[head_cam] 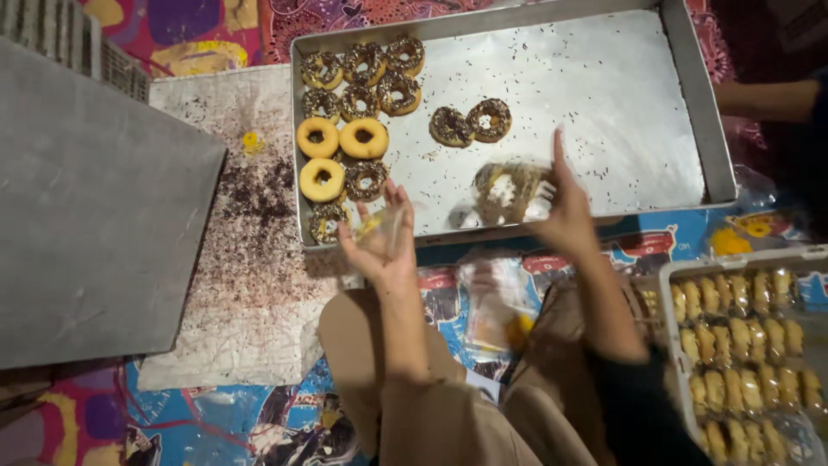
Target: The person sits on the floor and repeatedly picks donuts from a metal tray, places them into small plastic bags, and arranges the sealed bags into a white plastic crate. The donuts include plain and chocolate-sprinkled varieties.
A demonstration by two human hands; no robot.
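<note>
Gripping a sprinkled doughnut in a clear wrapper (509, 192) with right hand (565, 216) fingers curled round it, blurry, index sticking up, over the near edge of the big metal tray (621, 103). Left hand (384, 246) fingers loosely apart around a small clear plastic bag (384, 231), palm up, right at the tray's near rim. Left end of tray packed with sprinkled doughnuts (362, 73) plus three plain glazed ones (341, 151); two more (470, 122) mid-tray. Stack of empty bags (492, 302) near the knees. Tray of small pastries (742, 354) near right. Sprinkle-dusted paper (250, 224) left, grey board (86, 207) far left.
</note>
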